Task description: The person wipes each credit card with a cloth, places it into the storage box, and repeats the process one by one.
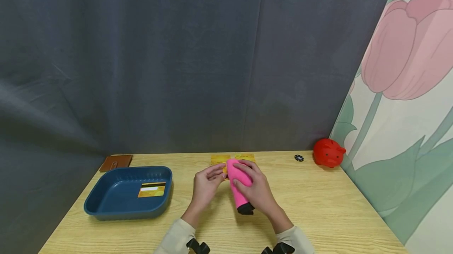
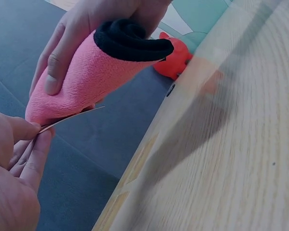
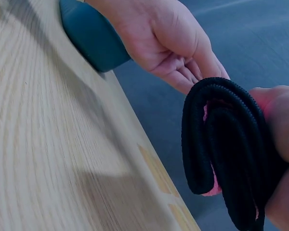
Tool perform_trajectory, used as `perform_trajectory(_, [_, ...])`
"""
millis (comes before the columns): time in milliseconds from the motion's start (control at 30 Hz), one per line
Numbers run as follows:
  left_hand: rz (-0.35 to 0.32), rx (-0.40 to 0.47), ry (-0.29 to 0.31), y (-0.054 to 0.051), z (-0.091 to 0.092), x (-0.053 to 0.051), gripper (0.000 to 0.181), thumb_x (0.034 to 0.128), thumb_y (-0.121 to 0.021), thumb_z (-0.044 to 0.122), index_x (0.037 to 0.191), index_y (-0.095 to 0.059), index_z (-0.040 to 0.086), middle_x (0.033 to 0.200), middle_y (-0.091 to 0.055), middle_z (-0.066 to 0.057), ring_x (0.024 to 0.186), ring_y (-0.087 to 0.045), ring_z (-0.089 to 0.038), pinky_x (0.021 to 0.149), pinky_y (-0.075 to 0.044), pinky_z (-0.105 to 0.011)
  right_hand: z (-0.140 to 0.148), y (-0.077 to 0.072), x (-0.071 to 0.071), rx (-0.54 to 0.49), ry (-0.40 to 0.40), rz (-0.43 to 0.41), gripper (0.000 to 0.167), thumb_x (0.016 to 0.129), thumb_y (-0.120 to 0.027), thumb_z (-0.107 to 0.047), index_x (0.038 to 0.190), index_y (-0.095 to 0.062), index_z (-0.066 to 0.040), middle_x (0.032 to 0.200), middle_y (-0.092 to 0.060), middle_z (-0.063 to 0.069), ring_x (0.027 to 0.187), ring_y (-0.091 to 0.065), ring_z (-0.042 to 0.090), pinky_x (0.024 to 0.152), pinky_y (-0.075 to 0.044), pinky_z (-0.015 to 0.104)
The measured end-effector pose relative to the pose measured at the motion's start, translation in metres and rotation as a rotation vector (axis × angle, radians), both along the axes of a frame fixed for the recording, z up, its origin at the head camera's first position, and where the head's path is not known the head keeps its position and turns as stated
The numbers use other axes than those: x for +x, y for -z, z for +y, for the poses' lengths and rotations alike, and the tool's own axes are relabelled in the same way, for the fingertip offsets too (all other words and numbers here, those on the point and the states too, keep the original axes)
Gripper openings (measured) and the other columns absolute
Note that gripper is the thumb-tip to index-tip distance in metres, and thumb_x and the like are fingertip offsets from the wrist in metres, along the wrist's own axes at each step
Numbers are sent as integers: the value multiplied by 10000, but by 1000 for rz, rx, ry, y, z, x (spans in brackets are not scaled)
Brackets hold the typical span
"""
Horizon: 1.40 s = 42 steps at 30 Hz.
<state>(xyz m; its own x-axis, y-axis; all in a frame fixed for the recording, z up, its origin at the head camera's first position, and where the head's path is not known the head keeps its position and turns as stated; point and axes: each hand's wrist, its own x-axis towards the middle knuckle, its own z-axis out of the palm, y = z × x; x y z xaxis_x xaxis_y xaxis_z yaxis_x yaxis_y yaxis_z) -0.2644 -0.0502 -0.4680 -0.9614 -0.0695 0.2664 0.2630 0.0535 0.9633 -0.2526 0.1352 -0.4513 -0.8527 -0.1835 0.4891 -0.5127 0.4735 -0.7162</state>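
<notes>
My right hand [image 1: 255,191] grips a rolled pink cloth [image 1: 238,183] with a black edge, held above the table. Beside it, my left hand [image 1: 206,189] pinches a thin card [image 2: 70,118] by its edge between thumb and fingers; the card lies against the cloth's far end in the left wrist view. In the right wrist view the folded black edge [image 3: 231,149] faces the camera, and the card is hidden there.
A blue tray [image 1: 109,210] with a yellow card [image 1: 151,190] inside stands at left, a brown wallet [image 1: 116,162] behind it. Two yellow cards [image 1: 220,159] [image 1: 245,157] lie at the back. A black chip [image 1: 299,158] and red piggy bank [image 1: 328,153] are at right.
</notes>
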Motion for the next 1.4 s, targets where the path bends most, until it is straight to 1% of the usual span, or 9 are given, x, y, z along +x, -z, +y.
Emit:
perform_trajectory(167, [8,18,16,-1,-2,2,282,919,-760,27,1199,-768,57,1087,-777,-191,994,-770,-266,821,-625,-211,7,2,-4,6,35,19,500,861,-839,-116,1335,-705,-206,1434,-608,61,1221,-655,285,860,-587,279])
perform_trajectory(333, [-14,48,23,-5,-6,2,286,921,-750,10,1203,-766,54,1092,-767,-206,981,-768,-323,812,-630,-221,15,1,-8,-9,55,0,497,866,-838,-131,1338,-704,-210,1435,-604,64,1261,-634,299,939,-583,366])
perform_trajectory(433, [-32,66,7,-7,-9,2,285,919,-745,-8,1198,-767,44,1092,-763,-213,982,-768,-315,807,-631,-222,19,1,-10,-20,72,-15,490,868,-836,-134,1336,-706,-202,1444,-599,63,1298,-613,309,996,-566,429])
perform_trajectory(667, [-70,82,-30,-8,-18,1,282,945,-728,23,1226,-751,32,1159,-748,-218,1080,-736,-366,824,-629,-222,31,4,-15,-30,112,-34,488,872,-828,-114,1341,-703,-171,1449,-591,84,1302,-600,315,1004,-552,419])
perform_trajectory(900, [-70,110,-54,-9,-26,-2,297,946,-730,29,1241,-748,52,1183,-745,-203,1063,-745,-271,839,-626,-221,40,0,-17,-46,144,-11,492,869,-825,-106,1342,-702,-154,1434,-597,106,1274,-602,340,948,-553,332])
perform_trajectory(1000, [-70,115,-53,-12,-28,-3,303,948,-729,33,1249,-745,60,1190,-742,-200,1063,-744,-278,842,-623,-215,44,-2,-18,-37,151,-19,495,878,-822,-130,1355,-693,-156,1450,-585,98,1271,-602,333,940,-554,343])
perform_trajectory(1167, [-53,106,-55,-22,-35,-4,309,962,-715,42,1270,-733,53,1228,-731,-203,1050,-747,-226,860,-621,-216,52,-5,-19,-33,171,-45,497,900,-807,-160,1379,-673,-164,1476,-560,76,1293,-588,324,981,-556,428])
perform_trajectory(1267, [-44,116,-80,-28,-46,-4,317,963,-703,15,1279,-720,20,1245,-721,-224,1014,-746,-149,861,-621,-219,54,-7,-19,-38,169,-60,499,908,-799,-164,1388,-664,-153,1486,-547,89,1308,-575,338,1007,-550,482])
perform_trajectory(1400, [-55,109,-135,-36,-74,0,320,972,-691,14,1290,-717,37,1260,-718,-211,970,-731,-50,863,-619,-213,55,-8,-18,-41,164,-70,500,913,-791,-169,1394,-658,-148,1492,-538,107,1300,-571,358,1000,-550,505])
